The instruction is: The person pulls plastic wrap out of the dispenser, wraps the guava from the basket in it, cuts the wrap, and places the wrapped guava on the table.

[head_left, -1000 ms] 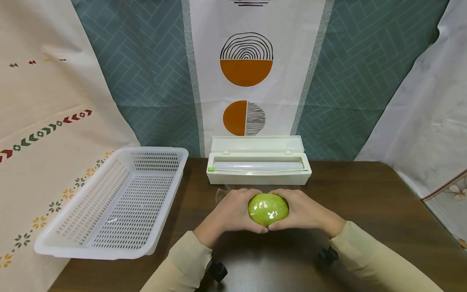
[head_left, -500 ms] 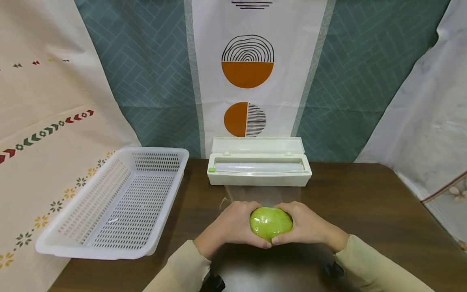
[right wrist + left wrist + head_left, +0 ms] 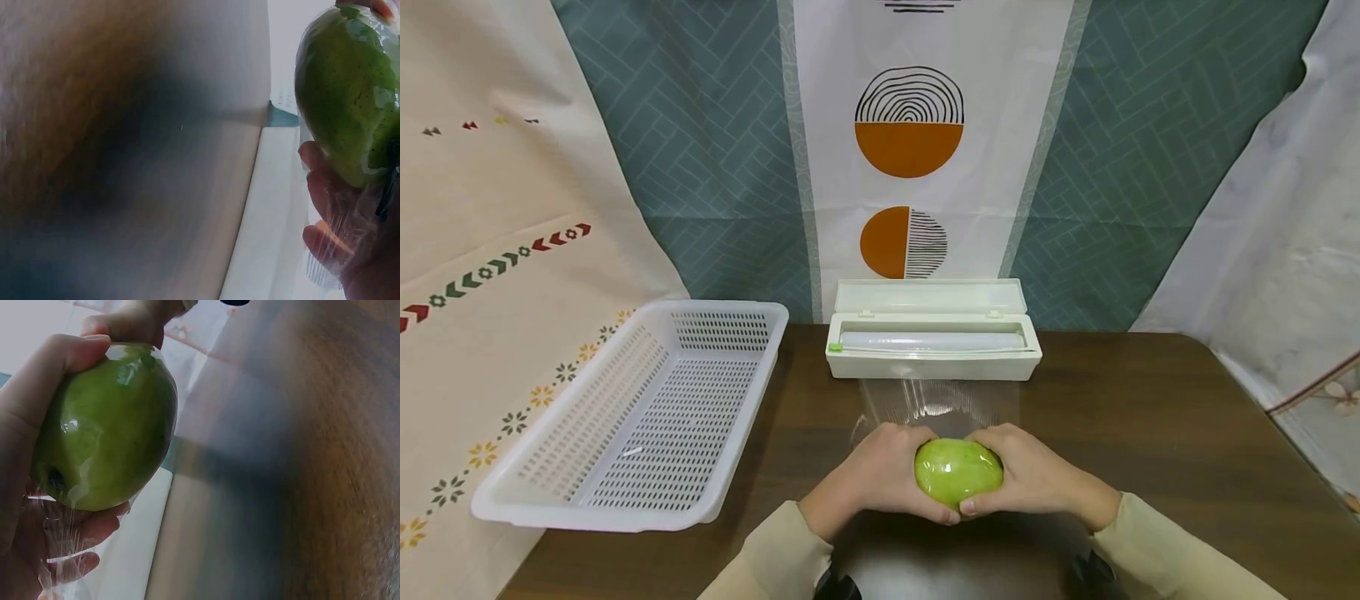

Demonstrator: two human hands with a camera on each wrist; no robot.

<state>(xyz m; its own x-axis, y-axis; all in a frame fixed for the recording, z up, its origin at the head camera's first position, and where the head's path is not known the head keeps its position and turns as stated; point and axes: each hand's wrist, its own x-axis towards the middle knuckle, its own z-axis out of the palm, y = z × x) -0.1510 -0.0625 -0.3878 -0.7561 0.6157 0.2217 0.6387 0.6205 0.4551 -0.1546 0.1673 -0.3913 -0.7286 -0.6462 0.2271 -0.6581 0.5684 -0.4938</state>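
A green pear (image 3: 958, 473) wrapped in shiny cling film is held between both hands above the table. The left hand (image 3: 886, 468) grips its left side, and the right hand (image 3: 1028, 473) grips its right side, with the thumbs close together at the near face. A sheet of cling film (image 3: 925, 402) stretches from the white wrap dispenser (image 3: 934, 367) toward the hands. In the left wrist view, gathered film (image 3: 65, 550) runs down over the fingers. A dark stem (image 3: 389, 184) shows on the pear in the right wrist view, beside bunched film.
A white perforated plastic basket (image 3: 730, 467) stands at the left, with a small white strip (image 3: 632, 452) inside. The dispenser's lid (image 3: 928, 297) is raised against the hanging cloth at the back of the dark wooden table (image 3: 1135, 417).
Both hands have moved toward the person with the pear, away from the dispenser. More of the cling film stretch now shows, with ridges in it.
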